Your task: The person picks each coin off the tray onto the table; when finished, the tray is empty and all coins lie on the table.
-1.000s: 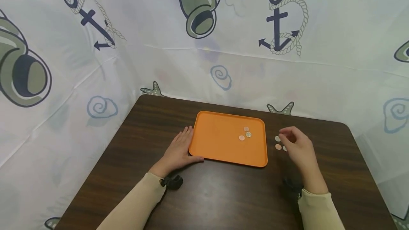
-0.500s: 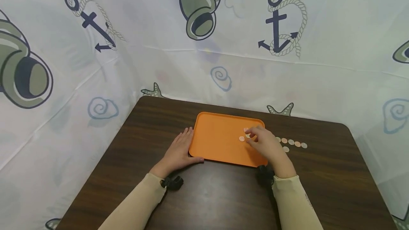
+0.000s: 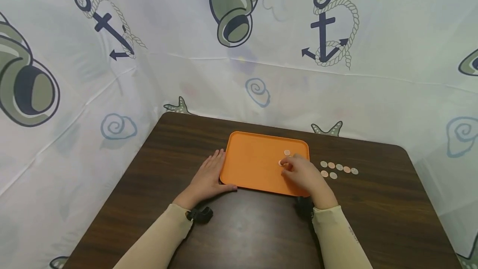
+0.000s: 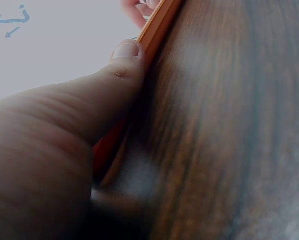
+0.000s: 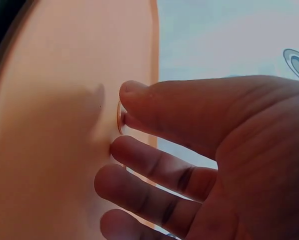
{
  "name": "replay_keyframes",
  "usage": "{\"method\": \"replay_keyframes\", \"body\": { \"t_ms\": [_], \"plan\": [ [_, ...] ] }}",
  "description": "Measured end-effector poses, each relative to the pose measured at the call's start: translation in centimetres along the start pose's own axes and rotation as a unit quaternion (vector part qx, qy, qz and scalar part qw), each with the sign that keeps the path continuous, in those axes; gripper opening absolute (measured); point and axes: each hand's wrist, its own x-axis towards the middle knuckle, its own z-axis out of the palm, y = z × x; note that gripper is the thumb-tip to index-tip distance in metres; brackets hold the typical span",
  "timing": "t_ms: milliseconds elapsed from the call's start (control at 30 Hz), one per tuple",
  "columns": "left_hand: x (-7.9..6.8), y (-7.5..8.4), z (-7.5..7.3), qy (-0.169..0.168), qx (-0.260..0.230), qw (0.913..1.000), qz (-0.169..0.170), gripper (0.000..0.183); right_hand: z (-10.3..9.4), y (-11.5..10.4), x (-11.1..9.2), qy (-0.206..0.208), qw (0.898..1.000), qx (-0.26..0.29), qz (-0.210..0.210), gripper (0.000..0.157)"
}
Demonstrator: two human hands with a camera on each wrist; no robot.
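Note:
My left hand lies flat at the left side of an orange tray, its thumb along the near edge. In the left wrist view the thumb rests against the tray's rim. My right hand is low over the right part of the tray, thumb and index fingertips at a coin. The right wrist view shows that coin nearly edge-on between thumb and index finger, the other fingers loosely bent below. Another coin lies on the tray just beyond the hand. The hand hides part of the tray.
Right of the tray, several silver and copper coins form two rows on the dark wooden table. A white cloth printed with anchors and shells hangs behind and beside the table.
My right hand has moved left from the table coins onto the tray, then lower to a coin there. More coins show on the table, uncovered by the hand. My left hand stays put.

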Motion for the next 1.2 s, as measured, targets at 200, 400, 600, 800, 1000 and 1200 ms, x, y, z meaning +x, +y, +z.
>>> {"method": "replay_keyframes", "body": {
  "t_ms": [200, 400, 600, 800, 1000, 1200],
  "plan": [
    [-0.1, -0.3, 0.0, 0.001, 0.005, 1.0000, 0.001, 0.134, 0.1, 0.0, 0.1, 0.000, 1.000, -0.001, 0.008, 0.024],
    [-0.1, -0.6, 0.0, -0.003, 0.000, 1.0000, -0.004, 0.135, 0.4, 0.1, 0.4, -0.001, 1.000, -0.007, 0.007, 0.026],
    [-0.2, -0.7, 0.1, -0.003, 0.007, 1.0000, -0.005, 0.135, 0.7, -0.1, 0.3, -0.004, 1.000, 0.003, 0.025, 0.016],
    [-0.4, -0.5, 0.2, -0.005, -0.001, 1.0000, -0.007, 0.135, 0.7, -0.1, 0.0, -0.013, 1.000, 0.004, 0.026, 0.017],
    [-0.3, -0.5, 0.4, -0.010, 0.001, 0.9999, -0.004, 0.134, 0.1, 0.0, -0.9, 0.014, 0.999, 0.027, 0.014, 0.012],
    [0.0, -0.7, 0.6, -0.003, 0.011, 0.9999, -0.001, 0.135, -1.3, 2.0, -3.1, 0.085, 0.996, 0.026, 0.007, 0.012]
  ]
}}
